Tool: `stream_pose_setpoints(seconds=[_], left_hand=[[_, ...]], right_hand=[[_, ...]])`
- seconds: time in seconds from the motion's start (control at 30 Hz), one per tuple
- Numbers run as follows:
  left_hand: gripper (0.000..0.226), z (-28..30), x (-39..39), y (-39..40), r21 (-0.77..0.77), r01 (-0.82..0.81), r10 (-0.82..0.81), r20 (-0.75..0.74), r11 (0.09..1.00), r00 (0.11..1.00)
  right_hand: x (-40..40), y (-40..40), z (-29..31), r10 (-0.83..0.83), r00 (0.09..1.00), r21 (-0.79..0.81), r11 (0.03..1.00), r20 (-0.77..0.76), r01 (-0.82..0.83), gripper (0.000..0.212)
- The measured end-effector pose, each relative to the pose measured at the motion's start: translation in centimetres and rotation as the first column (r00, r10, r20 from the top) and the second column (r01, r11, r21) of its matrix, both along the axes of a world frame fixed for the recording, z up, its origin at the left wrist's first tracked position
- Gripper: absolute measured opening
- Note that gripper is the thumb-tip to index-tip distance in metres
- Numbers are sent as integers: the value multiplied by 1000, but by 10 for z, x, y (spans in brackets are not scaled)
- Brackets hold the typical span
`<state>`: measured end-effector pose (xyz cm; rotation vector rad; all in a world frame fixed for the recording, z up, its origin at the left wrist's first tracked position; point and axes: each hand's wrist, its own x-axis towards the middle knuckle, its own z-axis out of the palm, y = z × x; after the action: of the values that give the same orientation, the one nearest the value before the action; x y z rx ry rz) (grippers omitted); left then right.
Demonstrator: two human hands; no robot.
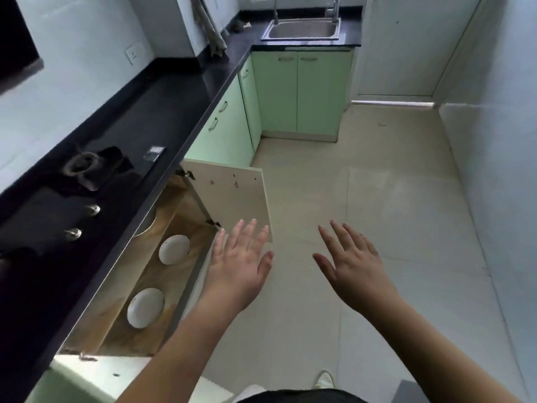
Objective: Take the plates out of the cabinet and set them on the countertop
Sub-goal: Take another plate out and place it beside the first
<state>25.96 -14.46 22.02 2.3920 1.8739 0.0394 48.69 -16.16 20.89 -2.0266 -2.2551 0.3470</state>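
Note:
Two white plates lie flat on the wooden floor of the open lower cabinet [174, 274]: a near plate [146, 307] and a far plate [174, 249]. A third round rim [147, 225] shows partly under the counter edge, mostly hidden. The black countertop [162, 112] runs above the cabinet along the left. My left hand [239, 264] hovers, fingers spread, just right of the cabinet opening, holding nothing. Over the floor, farther right, my right hand [353, 264] is also spread and holds nothing.
Both cabinet doors stand open: one [232, 196] swings out ahead of my left hand, another [96, 370] at the bottom left. A gas stove [72, 199] with knobs sits on the counter. A steel sink [302, 29] is at the far end. Tiled floor [377, 184] spreads right.

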Motion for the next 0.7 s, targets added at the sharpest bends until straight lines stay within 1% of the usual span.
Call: stream_pose_setpoints(seconds=[0.13,0.3,0.47,0.6,0.7], left_hand=[[69,-1,-20,13,21,-119,119,9,993,993],[69,2,-62,32,33,-265,264,41,964,964],[70,3,-125,68,69,-392,391,27,917,920],[67,-5,-159,93,48,-444,443,36,895,896],[67,-12,-182,109,47,-486,484,52,873,874]], right_hand=[[-18,46,-2,97,993,-24,995,-61,-98,72],[-61,109,-2,255,964,-16,966,-74,-257,77],[-120,164,0,392,919,0,920,-51,-393,76],[-166,204,7,502,865,-5,865,-10,-502,71],[-196,232,11,539,842,22,842,1,-539,69]])
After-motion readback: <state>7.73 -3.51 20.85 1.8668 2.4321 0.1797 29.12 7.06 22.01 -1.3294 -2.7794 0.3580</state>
